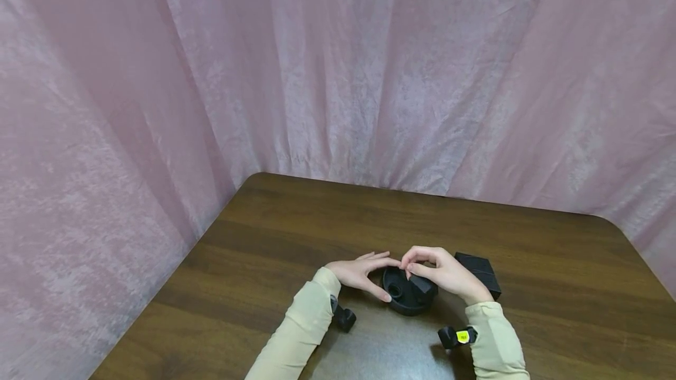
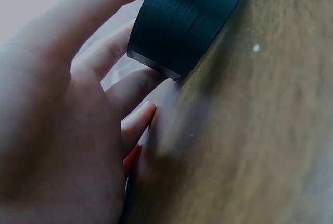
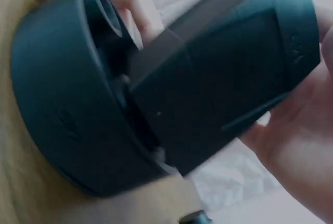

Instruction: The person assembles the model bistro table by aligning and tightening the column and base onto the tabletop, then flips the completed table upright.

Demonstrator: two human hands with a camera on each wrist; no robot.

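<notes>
A round black plastic housing stands on the table, with a short hollow tube inside its rim. My left hand holds its left side, thumb at the near edge and index finger at the far edge, the other fingers stretched out behind. Between the thumb and fingers of my right hand is an angular black plastic piece. This piece leans at a slant over the housing's right part, its lower end at the rim opening. Raised or engraved marks show on the housing's side.
Just beyond my right wrist lies a black box-shaped block on the brown wooden table. Black wrist cameras sit under both sleeves. Pink curtains hang behind the table and along its left side.
</notes>
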